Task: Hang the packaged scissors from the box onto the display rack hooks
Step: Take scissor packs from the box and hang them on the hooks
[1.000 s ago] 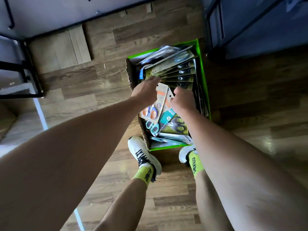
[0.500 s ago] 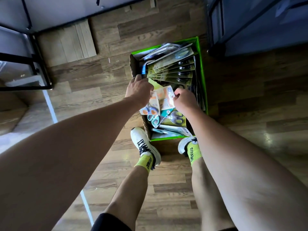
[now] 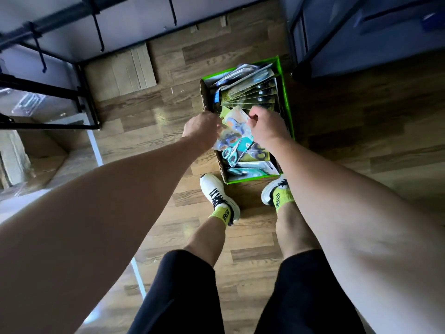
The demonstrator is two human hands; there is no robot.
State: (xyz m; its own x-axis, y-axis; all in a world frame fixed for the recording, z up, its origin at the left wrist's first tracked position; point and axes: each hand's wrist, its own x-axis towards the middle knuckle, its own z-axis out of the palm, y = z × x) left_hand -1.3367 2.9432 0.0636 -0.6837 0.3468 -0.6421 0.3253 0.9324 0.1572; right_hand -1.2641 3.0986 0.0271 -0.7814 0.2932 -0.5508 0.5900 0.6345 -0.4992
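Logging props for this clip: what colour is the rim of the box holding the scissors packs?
Bright green, on the box rim, clearest in the head view.

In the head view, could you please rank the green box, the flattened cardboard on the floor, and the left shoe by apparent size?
1. green box
2. flattened cardboard, somewhat smaller, though farther from the camera
3. left shoe, clearly smallest

Both bare arms reach forward and down, nearly straight. The left hand has its back turned up, fingers curled and pinching something. The right hand sits just beside it, knuckles up, fingers curled in a pinch too.
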